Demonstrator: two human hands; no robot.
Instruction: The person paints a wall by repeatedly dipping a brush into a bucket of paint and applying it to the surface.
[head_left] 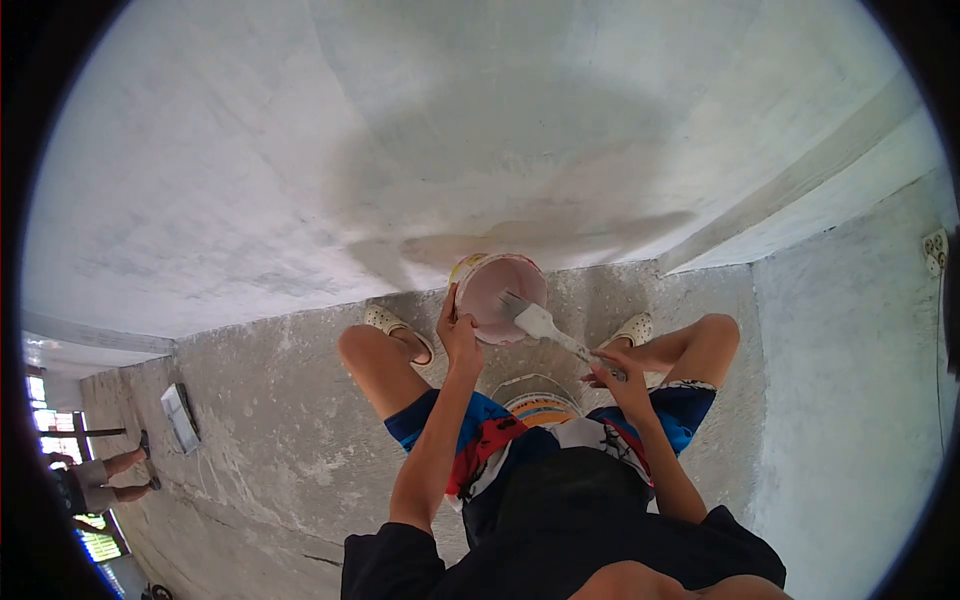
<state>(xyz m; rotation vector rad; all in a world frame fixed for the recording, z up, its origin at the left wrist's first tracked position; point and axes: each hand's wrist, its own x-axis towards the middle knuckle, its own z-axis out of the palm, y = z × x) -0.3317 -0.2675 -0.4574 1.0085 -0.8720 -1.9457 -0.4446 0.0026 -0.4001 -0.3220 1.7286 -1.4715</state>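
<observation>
My left hand [458, 335] grips the rim and side of a round paint bucket [482, 290], which is tilted so that its pale pinkish inside shows. In my right hand [618, 378] is the handle of a paintbrush [537, 321], coated in whitish paint. The bristles reach into the bucket's mouth, near its inner wall. Between my legs, below the held bucket, stands another bucket [540, 404] with an orange and white label and a thin wire handle, partly hidden by my clothes.
A whitish wall [250, 190] rises right in front, with a ledge at the right and a socket [935, 252] on the side wall. On the rough concrete floor [280, 400] lies a flat rectangular object [181, 418]. Another person [95, 480] is at the far left.
</observation>
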